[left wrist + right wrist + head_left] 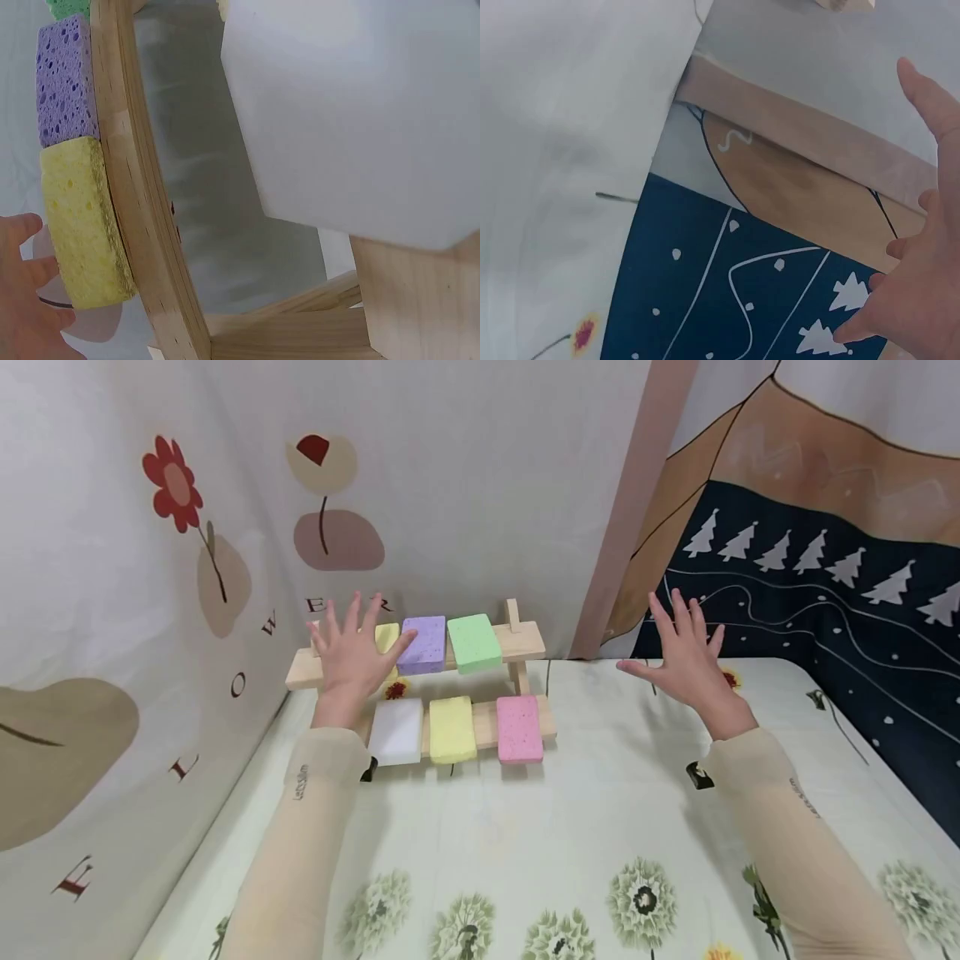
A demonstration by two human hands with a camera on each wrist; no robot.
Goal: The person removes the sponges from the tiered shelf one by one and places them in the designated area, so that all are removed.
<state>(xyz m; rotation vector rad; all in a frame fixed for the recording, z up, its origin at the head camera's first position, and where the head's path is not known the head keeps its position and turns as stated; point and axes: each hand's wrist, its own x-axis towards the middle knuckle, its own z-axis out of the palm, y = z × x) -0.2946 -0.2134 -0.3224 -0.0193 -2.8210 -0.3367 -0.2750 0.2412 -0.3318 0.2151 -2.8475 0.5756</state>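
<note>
A two-tier wooden rack [525,642] carries several coloured sponges. On its upper tier lie a yellow sponge [84,225], a purple sponge [422,645] and a green sponge [475,643]. The lower tier bears a white sponge [396,732], a second yellow sponge [452,730] and a pink sponge [519,730]. My left hand [351,652], fingers spread, is over the rack's left end and partly hides the upper yellow sponge in the head view; it grips nothing. Well to the right of the rack, my right hand [686,664] is raised with its fingers spread, holding nothing.
A pale cloth printed with flowers [495,835] covers the table. Behind the rack hangs a light curtain [480,485], and on the right a dark fabric with white trees [847,602]. Small black wrist devices show at both cuffs.
</note>
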